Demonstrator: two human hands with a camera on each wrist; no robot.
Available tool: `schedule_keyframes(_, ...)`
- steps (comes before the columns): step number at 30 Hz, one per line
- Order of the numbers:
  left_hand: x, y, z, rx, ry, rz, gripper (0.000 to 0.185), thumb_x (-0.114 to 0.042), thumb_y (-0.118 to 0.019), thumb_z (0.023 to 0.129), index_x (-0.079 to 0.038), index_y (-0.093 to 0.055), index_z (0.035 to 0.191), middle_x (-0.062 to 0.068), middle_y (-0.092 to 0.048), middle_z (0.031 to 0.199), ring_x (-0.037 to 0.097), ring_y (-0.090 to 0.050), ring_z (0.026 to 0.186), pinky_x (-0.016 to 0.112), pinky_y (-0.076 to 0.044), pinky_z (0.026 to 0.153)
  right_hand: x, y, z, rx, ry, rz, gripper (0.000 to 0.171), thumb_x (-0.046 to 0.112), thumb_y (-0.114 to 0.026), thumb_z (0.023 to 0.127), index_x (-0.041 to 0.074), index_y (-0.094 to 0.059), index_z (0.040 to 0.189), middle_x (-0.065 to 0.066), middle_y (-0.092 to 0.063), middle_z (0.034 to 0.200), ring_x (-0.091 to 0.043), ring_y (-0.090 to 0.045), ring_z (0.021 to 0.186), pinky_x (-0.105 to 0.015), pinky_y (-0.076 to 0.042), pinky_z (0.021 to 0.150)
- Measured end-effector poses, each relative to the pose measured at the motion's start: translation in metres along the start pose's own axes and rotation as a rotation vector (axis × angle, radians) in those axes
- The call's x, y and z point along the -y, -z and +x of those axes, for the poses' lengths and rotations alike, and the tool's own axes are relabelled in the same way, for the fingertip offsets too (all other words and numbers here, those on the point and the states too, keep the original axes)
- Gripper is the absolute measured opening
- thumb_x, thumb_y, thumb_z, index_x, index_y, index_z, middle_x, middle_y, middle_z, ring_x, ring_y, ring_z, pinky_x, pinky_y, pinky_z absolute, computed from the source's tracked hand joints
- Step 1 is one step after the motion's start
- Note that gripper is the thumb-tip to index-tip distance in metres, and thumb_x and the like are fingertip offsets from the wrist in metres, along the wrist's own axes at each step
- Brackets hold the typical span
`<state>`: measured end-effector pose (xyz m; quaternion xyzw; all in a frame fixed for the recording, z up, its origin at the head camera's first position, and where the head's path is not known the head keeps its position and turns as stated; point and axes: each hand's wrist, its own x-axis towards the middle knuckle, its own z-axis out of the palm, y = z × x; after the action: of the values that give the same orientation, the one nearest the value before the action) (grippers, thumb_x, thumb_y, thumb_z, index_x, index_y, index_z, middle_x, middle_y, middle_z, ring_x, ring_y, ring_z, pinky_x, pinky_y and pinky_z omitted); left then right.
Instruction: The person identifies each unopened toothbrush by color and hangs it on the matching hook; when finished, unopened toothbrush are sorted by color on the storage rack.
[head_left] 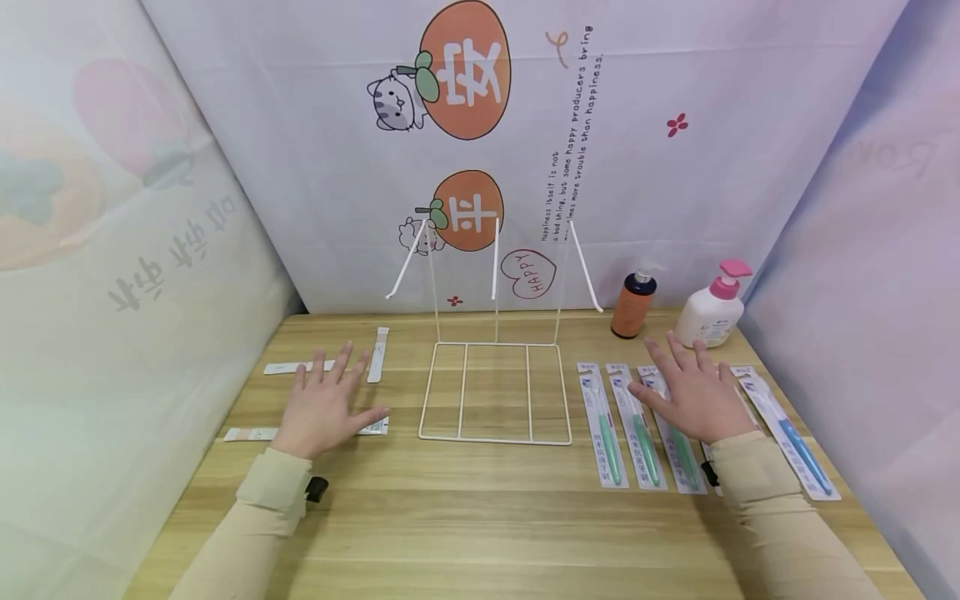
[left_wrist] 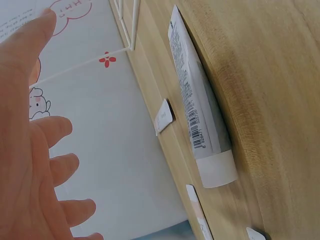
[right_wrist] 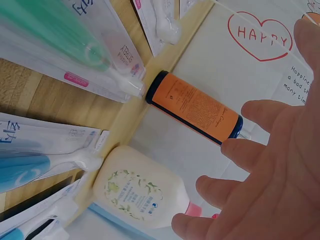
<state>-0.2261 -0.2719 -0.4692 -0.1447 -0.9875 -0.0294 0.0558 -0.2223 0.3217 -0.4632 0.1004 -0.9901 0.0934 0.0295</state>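
Note:
My left hand [head_left: 322, 408] is spread with straight fingers over the left side of the table, among slim white packets [head_left: 378, 354]. Partly behind its thumb in the head view lies a white tube, seen whole in the left wrist view as a squeeze tube [left_wrist: 197, 95] with a barcode and white cap. My right hand [head_left: 693, 392], fingers spread and holding nothing, is over a row of packaged toothbrushes. Green toothbrushes [head_left: 602, 425] lie to its left, and a blue toothbrush [head_left: 795, 442] is at the far right. The hand and wrist partly hide the packs between.
A white wire rack [head_left: 495, 440] with three upward prongs stands between the hands. Behind the toothbrushes are an orange bottle [head_left: 633, 310] with a dark top and a white pump bottle [head_left: 708, 318] with a pink head. Printed cloth [head_left: 337, 208] encloses the back and sides.

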Motion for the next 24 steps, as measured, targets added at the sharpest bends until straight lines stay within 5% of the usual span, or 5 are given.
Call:
schedule_keyframes(12,-0.007,0.000,-0.001,-0.013,-0.016,-0.010,0.108,-0.081,-0.060,0.094,-0.017,-0.025,0.174,0.019,-0.015,0.178,0.060,-0.013,0.158,0.080,-0.013,0.122,0.004,0.000,-0.002,-0.005,0.000,0.005,0.094,0.077,-0.045,0.104,0.014,-0.028,0.172,-0.030,-0.016,0.175,-0.067,-0.008,0.155,-0.092,-0.011,0.110)
schedule_keyframes(20,-0.032,-0.027,0.009,-0.045,-0.109,-0.324,0.104,-0.059,-0.081,0.093,-0.008,-0.033,0.170,0.017,-0.032,0.174,0.049,-0.031,0.157,0.067,-0.030,0.123,0.007,-0.001,-0.002,-0.034,0.028,0.019,0.092,0.073,-0.051,0.104,0.014,-0.030,0.172,-0.031,-0.018,0.174,-0.067,-0.011,0.154,-0.092,-0.013,0.108)
schedule_keyframes(24,-0.046,-0.040,0.010,0.002,-0.105,-0.383,0.098,-0.054,-0.087,0.088,-0.003,-0.048,0.162,0.019,-0.045,0.166,0.050,-0.036,0.154,0.067,-0.029,0.124,0.015,-0.002,0.003,-0.061,0.076,0.046,0.092,0.069,-0.059,0.103,0.014,-0.032,0.171,-0.031,-0.024,0.172,-0.067,-0.011,0.155,-0.093,-0.009,0.109)
